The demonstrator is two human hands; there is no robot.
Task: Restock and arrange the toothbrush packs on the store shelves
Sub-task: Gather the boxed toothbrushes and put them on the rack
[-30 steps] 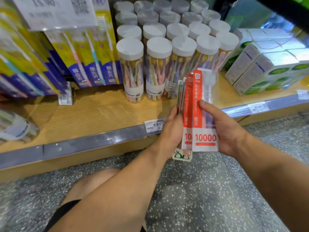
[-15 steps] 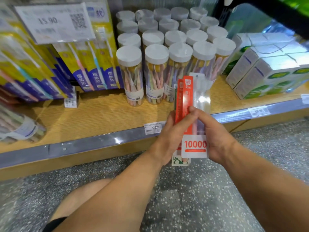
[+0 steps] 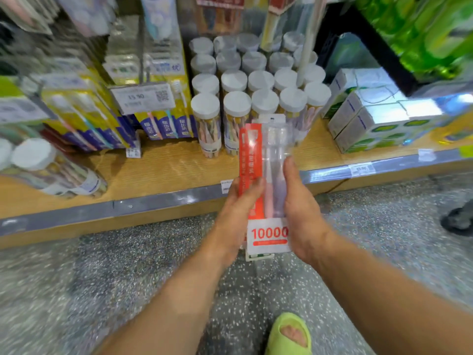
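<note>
**Both hands held toothbrush packs in front of lower shelf**

Left hand (image 3: 239,213) and right hand (image 3: 300,213) were close together, both gripping a small stack of toothbrush packs (image 3: 266,175) between them. Left fingers curled round the red-orange left edge, right thumb lay up the clear right edge. Packs stood upright, tilted slightly, held in the air just in front of the wooden shelf (image 3: 158,172), not touching it. Front pack had a clear blister with pink and pale purple brush handles and a white card at the bottom reading "10000". How many packs were in the stack could not be told.

Behind the packs, white-lidded clear canisters of toothbrushes (image 3: 206,124) stood in rows on the shelf. Left of them, yellow-and-blue toothbrush packs (image 3: 166,108) hung behind a price tag (image 3: 143,97). One canister (image 3: 51,170) lay on its side at far left. White-and-green boxes (image 3: 368,119) were stacked at right. Green slipper (image 3: 290,334) on speckled floor (image 3: 143,265) below. Frame blurry.
</note>
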